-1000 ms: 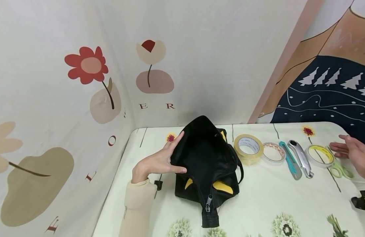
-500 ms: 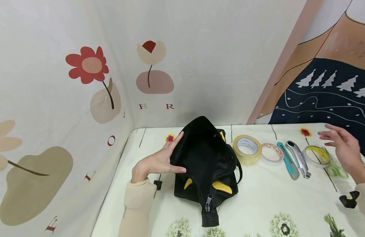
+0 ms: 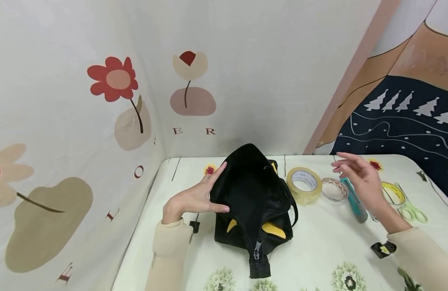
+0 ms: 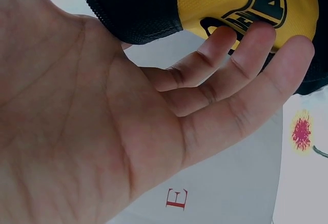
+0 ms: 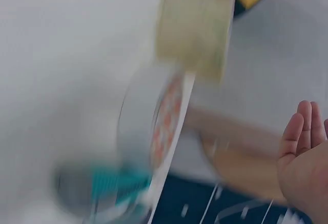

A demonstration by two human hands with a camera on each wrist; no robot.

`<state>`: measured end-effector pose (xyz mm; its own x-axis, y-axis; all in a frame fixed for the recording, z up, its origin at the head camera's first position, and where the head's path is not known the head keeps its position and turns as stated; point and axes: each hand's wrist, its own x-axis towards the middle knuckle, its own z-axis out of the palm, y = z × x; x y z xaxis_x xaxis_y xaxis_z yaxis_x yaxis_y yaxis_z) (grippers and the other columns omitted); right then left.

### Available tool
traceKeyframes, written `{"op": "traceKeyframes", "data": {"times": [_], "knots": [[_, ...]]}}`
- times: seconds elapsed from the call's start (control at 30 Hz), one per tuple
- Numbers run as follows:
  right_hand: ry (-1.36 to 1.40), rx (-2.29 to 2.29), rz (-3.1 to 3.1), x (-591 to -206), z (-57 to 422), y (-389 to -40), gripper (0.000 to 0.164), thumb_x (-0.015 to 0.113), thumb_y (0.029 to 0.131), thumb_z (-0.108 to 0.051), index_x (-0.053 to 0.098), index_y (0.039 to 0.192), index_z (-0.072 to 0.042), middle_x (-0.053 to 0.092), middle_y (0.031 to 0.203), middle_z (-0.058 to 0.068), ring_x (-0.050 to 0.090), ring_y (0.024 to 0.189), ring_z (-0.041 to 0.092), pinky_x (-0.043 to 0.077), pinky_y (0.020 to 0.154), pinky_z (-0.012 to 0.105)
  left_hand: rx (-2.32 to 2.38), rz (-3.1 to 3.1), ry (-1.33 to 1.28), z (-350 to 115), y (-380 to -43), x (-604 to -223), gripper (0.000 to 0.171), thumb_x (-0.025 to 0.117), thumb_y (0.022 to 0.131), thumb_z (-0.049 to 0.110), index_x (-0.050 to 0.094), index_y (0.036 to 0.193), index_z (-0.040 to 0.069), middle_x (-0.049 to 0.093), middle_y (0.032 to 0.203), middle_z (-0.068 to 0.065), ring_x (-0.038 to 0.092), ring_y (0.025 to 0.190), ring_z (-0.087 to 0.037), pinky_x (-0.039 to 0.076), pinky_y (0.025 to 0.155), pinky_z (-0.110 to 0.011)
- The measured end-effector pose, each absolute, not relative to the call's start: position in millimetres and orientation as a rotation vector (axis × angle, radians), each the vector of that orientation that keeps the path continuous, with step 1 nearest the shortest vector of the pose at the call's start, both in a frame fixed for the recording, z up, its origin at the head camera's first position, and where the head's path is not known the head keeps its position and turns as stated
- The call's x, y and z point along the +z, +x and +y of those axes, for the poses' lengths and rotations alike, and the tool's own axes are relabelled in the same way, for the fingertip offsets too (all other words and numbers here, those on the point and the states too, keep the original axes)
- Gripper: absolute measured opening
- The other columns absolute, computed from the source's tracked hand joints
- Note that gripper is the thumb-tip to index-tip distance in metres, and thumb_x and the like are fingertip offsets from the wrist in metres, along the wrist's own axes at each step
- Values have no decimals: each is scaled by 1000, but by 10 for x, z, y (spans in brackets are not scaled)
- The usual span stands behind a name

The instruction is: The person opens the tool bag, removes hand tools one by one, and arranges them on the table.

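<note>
A black bag with yellow patches (image 3: 246, 206) lies unzipped on the table, mouth gaping, its zip pull (image 3: 258, 245) toward the front. My left hand (image 3: 193, 199) holds the left rim, thumb at the mouth's lower edge. In the left wrist view, this hand's fingers (image 4: 241, 106) curve against the bag's yellow printed panel (image 4: 297, 14). My right hand (image 3: 366, 186) is in the air above a teal utility knife (image 3: 358, 207), holding nothing, fingers loosely bent. It hides most of a silver cutter. Left of it lie a wide clear tape roll (image 3: 308, 198) and a narrow tape roll (image 3: 334, 199).
A yellow-cored tape roll (image 3: 399, 195) and light green scissors (image 3: 411, 212) lie farther right on the flower-print tablecloth (image 3: 311, 250). Printed curtains (image 3: 246, 81) rise behind the table and along its left side. The right wrist view is blurred.
My right hand has moved left from beside the scissors, past the yellow-cored roll, to above the utility knife. My left hand and the bag have stayed in place.
</note>
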<state>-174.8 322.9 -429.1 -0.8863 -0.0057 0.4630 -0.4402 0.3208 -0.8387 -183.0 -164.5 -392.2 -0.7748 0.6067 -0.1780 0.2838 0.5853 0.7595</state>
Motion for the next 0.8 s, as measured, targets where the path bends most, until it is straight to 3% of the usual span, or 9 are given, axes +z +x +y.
{"op": "traceKeyframes", "data": {"times": [0.2, 0.43, 0.67, 0.8], "knots": [[496, 1739, -2150, -4352, 2715, -1619, 41, 61, 108, 13, 62, 148, 6, 79, 115, -5, 74, 102, 4, 57, 88, 14, 1048, 2393, 733, -1632, -1834, -3915, 127, 88, 97, 32, -8, 180, 27, -1, 186, -15, 1, 170, -46, 19, 130, -71], [449, 1704, -2162, -4436, 2230, -1549, 42, 73, 100, 12, 68, 140, 3, 78, 111, 0, 71, 98, 4, 55, 81, 15, 1068, 2376, 775, -1621, -1848, -3922, 127, 88, 97, 29, -8, 180, 21, -2, 187, -11, 3, 171, -43, 16, 131, -70], [279, 1690, -2299, -4489, 1946, -1451, 51, 82, 97, 5, 65, 145, 3, 67, 117, 17, 67, 95, 1, 54, 77, 17, 1087, 2367, 805, -1614, -1846, -3916, 126, 88, 97, 28, -8, 180, 18, -1, 187, -10, 5, 171, -41, 16, 132, -69], [231, 1683, -2366, -4539, 1889, -1428, 55, 82, 98, 4, 63, 149, 0, 67, 119, 20, 65, 95, 4, 55, 77, 19, 1083, 2374, 792, -1628, -1839, -3914, 127, 88, 97, 27, -8, 180, 20, -1, 187, -11, 5, 171, -40, 16, 132, -68]]}}
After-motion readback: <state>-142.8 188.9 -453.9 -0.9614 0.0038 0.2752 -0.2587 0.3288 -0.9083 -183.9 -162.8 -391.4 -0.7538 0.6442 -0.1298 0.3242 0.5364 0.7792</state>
